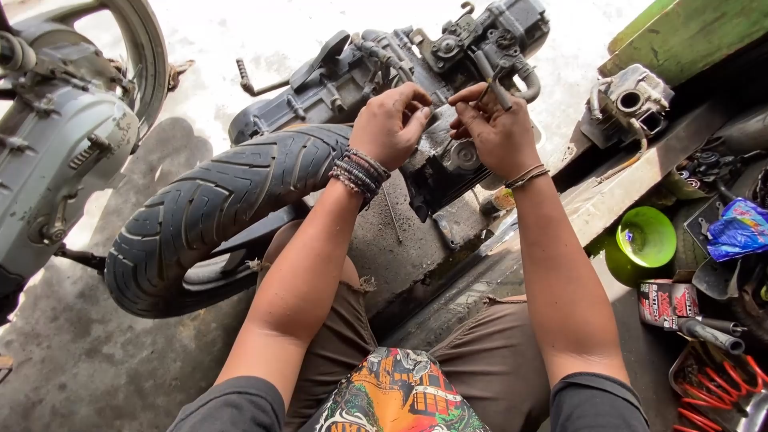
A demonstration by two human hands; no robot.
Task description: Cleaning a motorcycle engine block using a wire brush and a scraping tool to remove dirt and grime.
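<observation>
We see both hands meeting on the scooter engine (pixel 448 96), beyond the black tyre (pixel 216 216). Our left hand (pixel 390 124) pinches its fingers narrow; our right hand (pixel 496 128) holds probably a thin tool (pixel 490 90), pointing away, upward.

Engine (pixel 448 88): dull grimy metal. Tyre (pixel 216 208): matt black treaded rubber. Bowl (pixel 646 236): glossy green plastic. Floor (pixel 72 352): rough concrete.

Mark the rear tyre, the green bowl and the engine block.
rear tyre (pixel 216 204), head view, on the upper tread.
green bowl (pixel 648 236), head view, on the inside wall.
engine block (pixel 440 172), head view, on the dark casing below the hands.
</observation>
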